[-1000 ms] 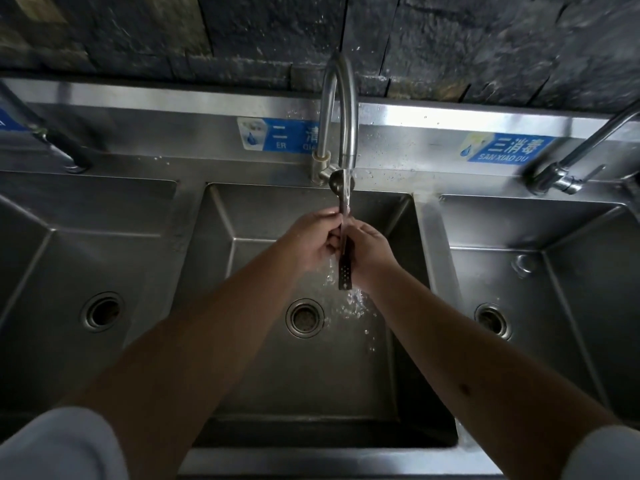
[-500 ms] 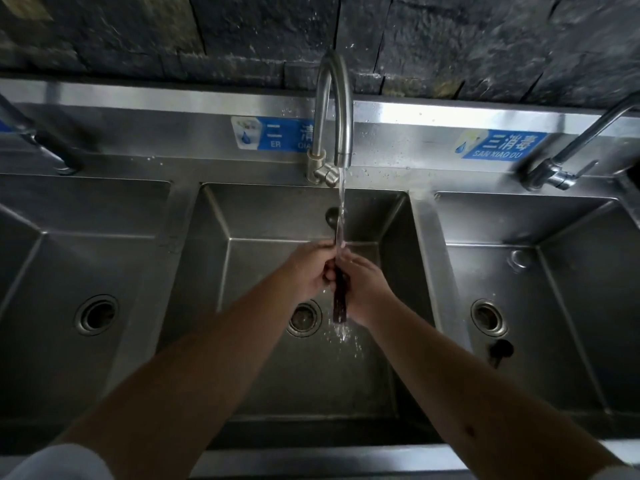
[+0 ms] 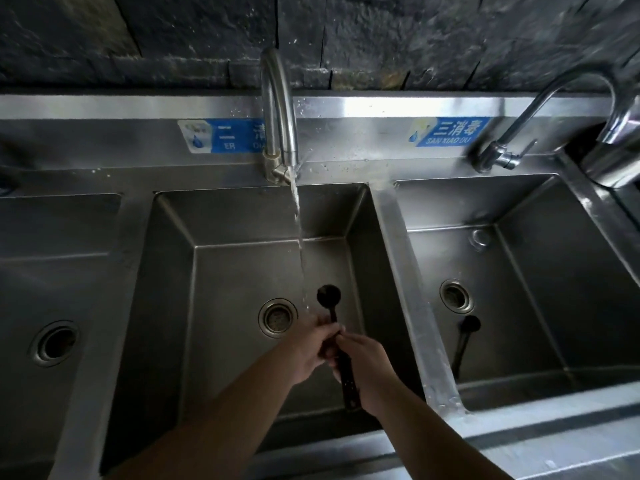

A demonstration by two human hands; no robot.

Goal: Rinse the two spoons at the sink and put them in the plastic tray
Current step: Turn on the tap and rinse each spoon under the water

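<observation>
A dark spoon (image 3: pixel 329 296) is held over the middle basin (image 3: pixel 239 265), bowl pointing away, handle toward me. My left hand (image 3: pixel 310 348) grips its neck and my right hand (image 3: pixel 369 363) holds the handle. Water runs from the middle tap (image 3: pixel 277 109) and falls just left of the spoon's bowl. A second dark spoon (image 3: pixel 465 341) lies on the floor of the right basin (image 3: pixel 540 271), bowl near the drain. No plastic tray is in view.
Three steel basins sit side by side, each with a round drain (image 3: pixel 277 317). The right tap (image 3: pixel 519 133) arches over the right basin. Blue labels mark the backsplash. A dark stone wall stands behind.
Both hands and the spoon have dropped lower and toward me, out of the water stream. The view has shifted so the second spoon in the right basin shows fully.
</observation>
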